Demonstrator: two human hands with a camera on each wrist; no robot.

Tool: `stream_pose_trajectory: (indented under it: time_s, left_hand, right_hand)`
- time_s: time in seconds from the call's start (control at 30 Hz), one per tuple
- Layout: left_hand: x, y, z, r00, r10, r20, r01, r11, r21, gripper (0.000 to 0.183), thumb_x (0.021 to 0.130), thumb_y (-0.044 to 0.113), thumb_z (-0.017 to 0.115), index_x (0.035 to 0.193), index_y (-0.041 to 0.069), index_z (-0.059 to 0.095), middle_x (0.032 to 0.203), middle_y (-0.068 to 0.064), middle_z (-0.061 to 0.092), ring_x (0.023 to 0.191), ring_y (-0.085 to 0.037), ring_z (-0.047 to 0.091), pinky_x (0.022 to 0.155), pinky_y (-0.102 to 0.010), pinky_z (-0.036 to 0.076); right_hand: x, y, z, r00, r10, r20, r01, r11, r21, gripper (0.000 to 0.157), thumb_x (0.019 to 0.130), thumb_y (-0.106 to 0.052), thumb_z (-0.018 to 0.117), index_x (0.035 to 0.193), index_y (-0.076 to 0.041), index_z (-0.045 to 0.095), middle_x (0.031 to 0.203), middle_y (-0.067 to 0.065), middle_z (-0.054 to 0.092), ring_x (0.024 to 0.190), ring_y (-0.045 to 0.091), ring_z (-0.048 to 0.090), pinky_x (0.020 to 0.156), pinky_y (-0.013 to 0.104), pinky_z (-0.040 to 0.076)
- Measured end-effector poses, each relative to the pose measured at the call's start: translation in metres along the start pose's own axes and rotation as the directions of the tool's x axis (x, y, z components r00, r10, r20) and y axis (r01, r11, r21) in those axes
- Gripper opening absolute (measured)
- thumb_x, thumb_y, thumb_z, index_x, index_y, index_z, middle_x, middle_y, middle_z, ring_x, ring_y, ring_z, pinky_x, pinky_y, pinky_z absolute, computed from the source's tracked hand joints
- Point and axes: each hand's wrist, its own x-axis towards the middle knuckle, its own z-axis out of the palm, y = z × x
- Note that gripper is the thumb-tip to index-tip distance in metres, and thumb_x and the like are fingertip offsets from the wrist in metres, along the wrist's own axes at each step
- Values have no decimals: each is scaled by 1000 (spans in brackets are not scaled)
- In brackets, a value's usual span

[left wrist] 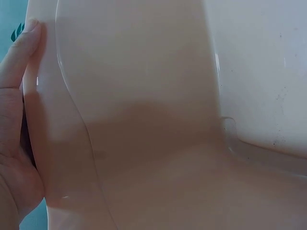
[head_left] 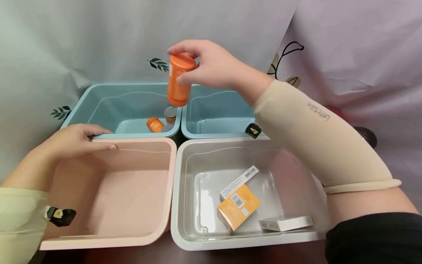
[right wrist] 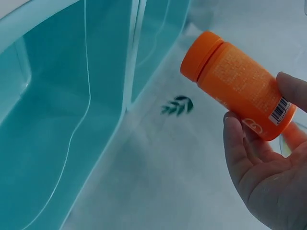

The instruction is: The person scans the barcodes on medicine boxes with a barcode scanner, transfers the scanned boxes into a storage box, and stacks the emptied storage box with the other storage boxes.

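My right hand [head_left: 211, 64] grips an orange bottle [head_left: 179, 82] by its base, above the rims where the two blue bins meet. The bottle points cap down; a barcode and fine print show on it in the right wrist view, where fingers and thumb hold its base end. My left hand [head_left: 74, 143] rests at the back rim of the pink bin [head_left: 132, 240], beside the front rim of the left blue bin [head_left: 99, 86], its thumb over the pink rim. Inside that blue bin are another orange bottle [head_left: 155, 125] and a jar with a grey lid [head_left: 170, 113].
The right blue bin [head_left: 217, 132] stands behind a grey bin [head_left: 230, 244]. In the grey bin lie a yellow box [head_left: 242, 212], a narrow white box [head_left: 239, 183] and another white box [head_left: 287, 223]. A pale sheet with leaf prints hangs behind the bins.
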Motion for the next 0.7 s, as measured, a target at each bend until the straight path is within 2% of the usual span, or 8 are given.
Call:
stream_pose_trajectory:
  time_s: [0.1, 0.3, 0.43, 0.7]
  left_hand:
    - [-1, 0, -2, 1000, 6, -10, -6, 1000, 9, 50, 88, 49, 89, 129, 24, 78, 123, -2, 75, 100, -10, 64, 79, -35, 53]
    - [-2, -1, -4, 1000, 23, -19, -23, 999, 26, 44, 87, 47, 90, 126, 27, 80, 120, 1, 76, 96, -3, 62, 78, -30, 52]
    - [-1, 0, -3, 1000, 13, -7, -13, 1000, 18, 46, 88, 48, 89, 127, 26, 79, 122, 0, 75, 96, -4, 62, 78, -32, 53]
    - [0, 1, -3, 1000, 12, 1, -12, 1000, 10, 47, 88, 48, 89, 128, 26, 79, 121, 0, 75, 96, -4, 62, 78, -32, 53]
  right_hand:
    - [17, -10, 14, 999, -4, 34, 6, 999, -48, 62, 97, -23, 76, 156, -29, 57, 142, -4, 62, 120, 13, 57, 95, 30, 50]
    - [38, -23, 50, 991, -7, 134, 37, 974, -222, 59, 99, -25, 70, 156, -32, 55, 142, -8, 59, 119, 12, 53, 92, 27, 47]
    - [43, -30, 63, 986, -12, 168, 52, 970, -238, 58, 100, -25, 67, 156, -32, 54, 139, -8, 60, 117, 11, 53, 89, 27, 48]
    - [44, -34, 69, 982, -9, 190, 57, 967, -250, 59, 101, -24, 65, 157, -34, 53, 140, -11, 60, 119, 10, 53, 91, 26, 46]
